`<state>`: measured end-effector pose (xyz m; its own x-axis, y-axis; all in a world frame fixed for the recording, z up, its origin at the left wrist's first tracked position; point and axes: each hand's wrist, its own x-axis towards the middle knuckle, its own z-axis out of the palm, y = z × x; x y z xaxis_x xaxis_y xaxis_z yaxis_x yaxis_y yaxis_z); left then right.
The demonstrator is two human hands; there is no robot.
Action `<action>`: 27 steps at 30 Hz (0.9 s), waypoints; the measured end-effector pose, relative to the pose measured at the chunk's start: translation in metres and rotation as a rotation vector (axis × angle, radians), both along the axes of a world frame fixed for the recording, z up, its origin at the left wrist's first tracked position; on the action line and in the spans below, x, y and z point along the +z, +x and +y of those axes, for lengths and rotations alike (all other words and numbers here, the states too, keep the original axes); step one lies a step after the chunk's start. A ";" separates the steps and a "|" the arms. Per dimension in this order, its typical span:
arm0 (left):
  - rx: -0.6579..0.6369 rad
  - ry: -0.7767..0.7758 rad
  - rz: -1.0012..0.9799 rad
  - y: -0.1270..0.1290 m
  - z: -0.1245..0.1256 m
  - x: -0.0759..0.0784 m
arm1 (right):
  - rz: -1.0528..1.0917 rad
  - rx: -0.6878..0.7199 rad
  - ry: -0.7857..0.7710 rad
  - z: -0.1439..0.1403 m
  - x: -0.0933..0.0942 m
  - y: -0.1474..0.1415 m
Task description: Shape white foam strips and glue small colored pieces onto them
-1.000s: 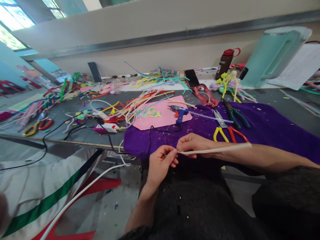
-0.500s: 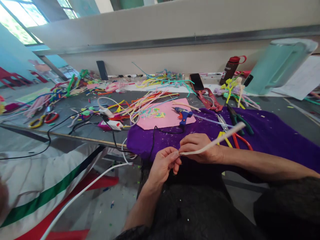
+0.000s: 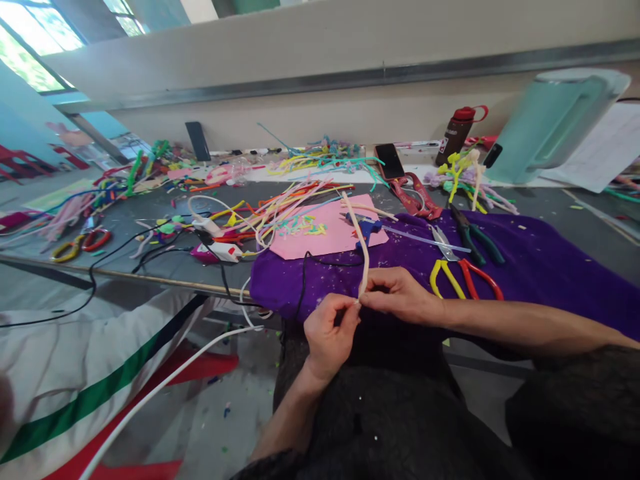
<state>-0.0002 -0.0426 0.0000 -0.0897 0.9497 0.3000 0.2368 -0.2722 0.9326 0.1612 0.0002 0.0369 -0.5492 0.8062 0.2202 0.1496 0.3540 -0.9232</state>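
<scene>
Slippage looks like the main risk: the cream pipe cleaner [image 3: 361, 248] is pinched only at its lower end, where the left hand [image 3: 327, 337] and right hand [image 3: 400, 297] meet just in front of the table edge, and the long free length stands up and leans away over the purple cloth [image 3: 540, 267]. If either pinch eases, the stem could spring out of the fingers; its loose tip also hangs close to the blue glue gun [image 3: 367, 230] on the pink sheet [image 3: 320, 237] and could brush it if that end swings down. Left thumb and forefinger are closed tight on the very end of the stem, the other fingers curled into the palm. Right fingertips clamp the stem just above that point, the two hands touching or nearly so. Yellow-handled pliers [image 3: 445, 277] and red-handled pliers [image 3: 480, 277] lie on the cloth just right of the right hand, untouched.
</scene>
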 end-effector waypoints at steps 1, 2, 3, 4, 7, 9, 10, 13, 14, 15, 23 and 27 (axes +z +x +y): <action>0.018 0.061 0.060 -0.001 0.001 -0.001 | 0.035 -0.008 -0.141 0.000 -0.001 -0.002; 0.023 0.100 0.099 -0.002 0.002 -0.003 | 0.059 -0.009 -0.257 0.001 -0.003 -0.003; 0.020 0.117 0.117 -0.003 0.004 -0.004 | 0.074 -0.013 -0.340 0.001 -0.004 -0.004; 0.014 0.115 0.119 -0.004 0.005 -0.005 | 0.083 -0.018 -0.383 0.003 -0.005 -0.005; -0.037 0.002 0.031 -0.004 0.011 -0.005 | 0.089 -0.050 -0.352 0.006 -0.008 -0.004; -0.121 -0.140 -0.129 -0.003 0.013 -0.003 | 0.091 -0.061 -0.310 0.008 -0.008 -0.003; -0.171 -0.205 -0.220 -0.002 0.013 -0.002 | 0.095 -0.061 -0.301 0.008 -0.009 -0.003; -0.250 -0.305 -0.352 0.000 0.014 0.002 | 0.095 -0.046 -0.304 0.009 -0.010 -0.004; -0.249 -0.314 -0.345 0.000 0.014 0.003 | 0.091 -0.038 -0.304 0.009 -0.010 -0.004; -0.242 -0.322 -0.336 -0.001 0.015 0.003 | 0.083 -0.023 -0.305 0.009 -0.009 -0.004; -0.304 -0.450 -0.528 -0.010 0.019 0.000 | -0.194 -0.119 0.634 0.019 -0.002 0.017; -0.335 -0.467 -0.533 -0.008 0.018 0.000 | -0.389 -0.144 1.100 0.022 -0.005 0.019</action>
